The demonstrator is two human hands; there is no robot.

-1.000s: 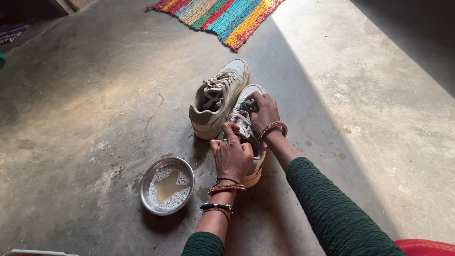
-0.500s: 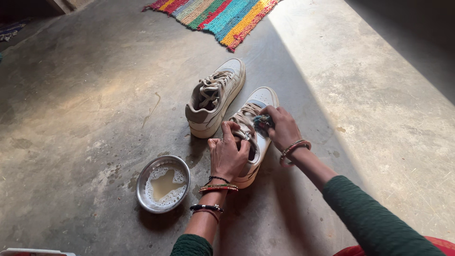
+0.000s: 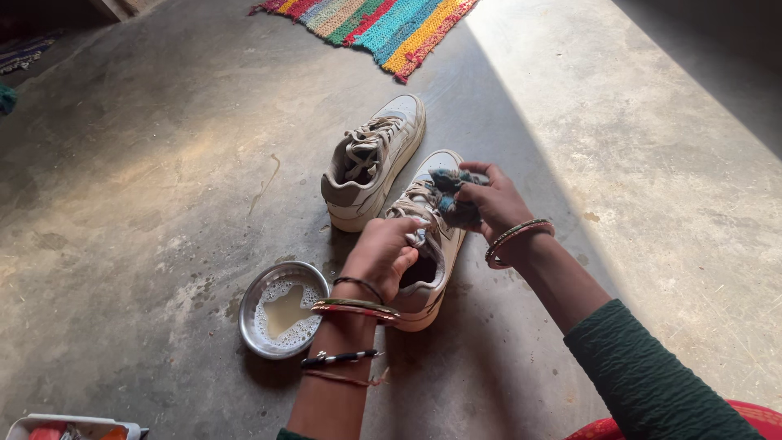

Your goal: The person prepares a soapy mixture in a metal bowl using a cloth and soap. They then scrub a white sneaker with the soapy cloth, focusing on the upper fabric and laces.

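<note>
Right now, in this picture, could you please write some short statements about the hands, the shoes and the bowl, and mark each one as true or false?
1. The right hand holds a dark bunched cloth above the near shoe. True.
2. The left hand rests on the metal bowl. False: it grips the near shoe at its opening; the bowl stands apart, on the floor to the left.
3. The bowl holds foamy liquid. True.
4. The far shoe lies on the striped rug. False: it stands on the bare floor, well short of the rug.
5. Both shoes have laces. True.
</note>
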